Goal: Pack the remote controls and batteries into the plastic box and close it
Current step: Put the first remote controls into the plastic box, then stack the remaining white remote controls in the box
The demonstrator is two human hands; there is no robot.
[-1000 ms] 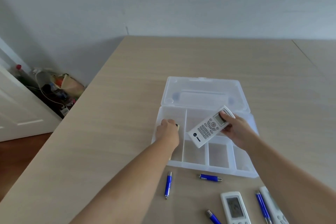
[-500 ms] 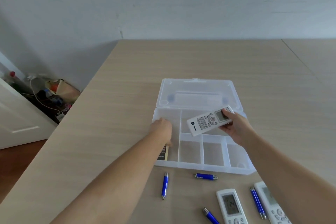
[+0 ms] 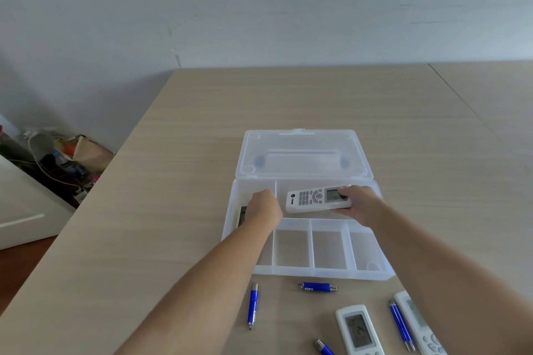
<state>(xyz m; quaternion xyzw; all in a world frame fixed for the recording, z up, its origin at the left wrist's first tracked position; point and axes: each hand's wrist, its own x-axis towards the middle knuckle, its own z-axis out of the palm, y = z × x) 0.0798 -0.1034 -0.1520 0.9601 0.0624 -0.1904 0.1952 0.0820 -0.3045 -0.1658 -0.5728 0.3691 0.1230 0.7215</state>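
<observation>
The right hand point(image 3: 359, 204) grips a white remote point(image 3: 318, 199) by its screen end, thumb on top and fingers beneath. The remote lies nearly level, buttons up, its free end pointing to 9 o'clock, held over the large rear compartment of the clear plastic box point(image 3: 305, 271). The left hand point(image 3: 264, 207) reaches into the long compartment on the box's 9 o'clock side, curled knuckles up; whether it grasps anything cannot be told. Just beside it in that compartment lies a dark object point(image 3: 241, 215), mostly hidden. The box's lid point(image 3: 301, 154) lies open and flat at 12 o'clock. Three small front compartments sit at the box's 6 o'clock side.

On the wooden table point(image 3: 173, 181) nearer the viewer lie blue batteries: one point(image 3: 253, 308) at 7 o'clock of the box, one point(image 3: 317, 287) just by its front wall, one point(image 3: 324, 348) at the bottom edge, and a pair point(image 3: 401, 326) between two more white remotes point(image 3: 359, 330) point(image 3: 419, 323) at 5 o'clock.
</observation>
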